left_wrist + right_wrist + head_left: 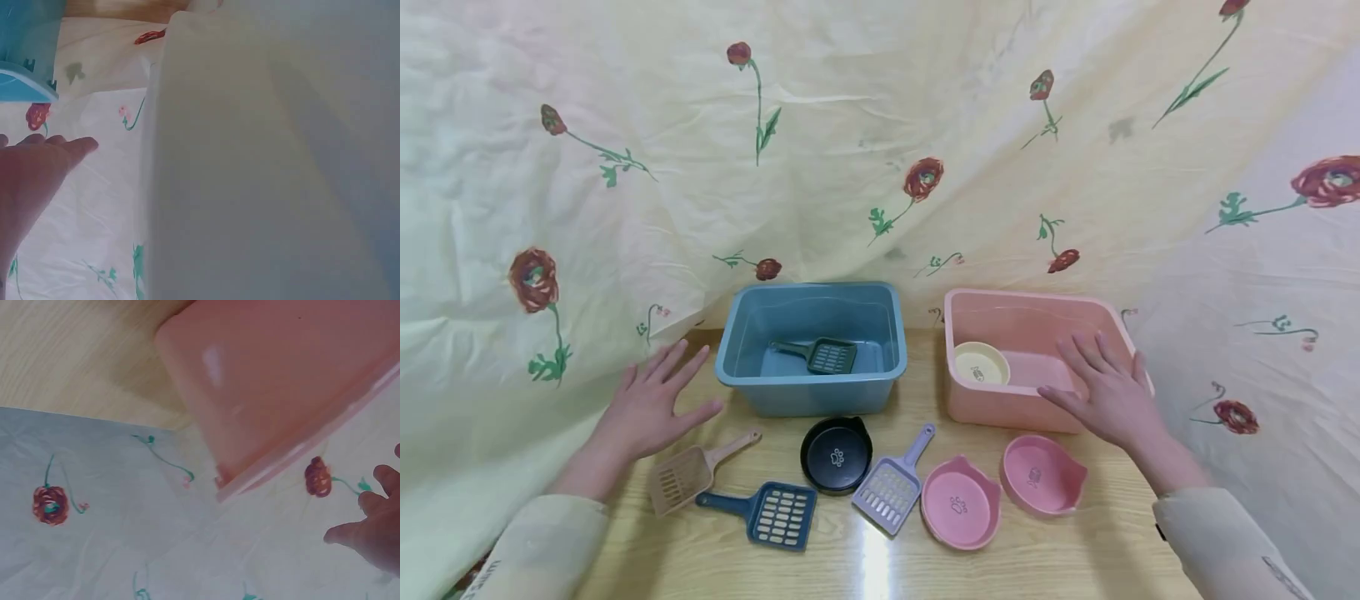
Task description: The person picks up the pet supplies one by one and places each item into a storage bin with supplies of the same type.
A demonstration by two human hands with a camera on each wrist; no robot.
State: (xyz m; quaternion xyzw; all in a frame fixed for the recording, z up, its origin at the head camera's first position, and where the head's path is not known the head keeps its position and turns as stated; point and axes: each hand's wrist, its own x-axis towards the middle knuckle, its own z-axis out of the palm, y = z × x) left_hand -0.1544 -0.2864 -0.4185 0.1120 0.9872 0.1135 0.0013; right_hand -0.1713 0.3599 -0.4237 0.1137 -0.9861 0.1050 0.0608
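Fingers spread, my left hand (649,404) hovers to the left of the blue bin (808,393), just behind a beige litter scoop (681,477). My right hand (1112,393), also spread and holding nothing, overlaps the front right rim of the pink bin (1007,408) in the head view. Inside the blue bin lies a dark green litter scoop (829,356). A cream bowl (982,364) sits at the left end of the pink bin. The left wrist view shows my left fingers (78,147) near the blue bin; the right wrist view has my right fingers (344,533) beyond the pink bin's rim.
In front of the bins lie a navy litter scoop (782,515), a black bowl (837,456), a lavender litter scoop (889,492) and two pink bowls, one flat (961,503), one tilted (1043,475). Flowered cloth (835,192) hangs behind and beside the wooden table (835,575).
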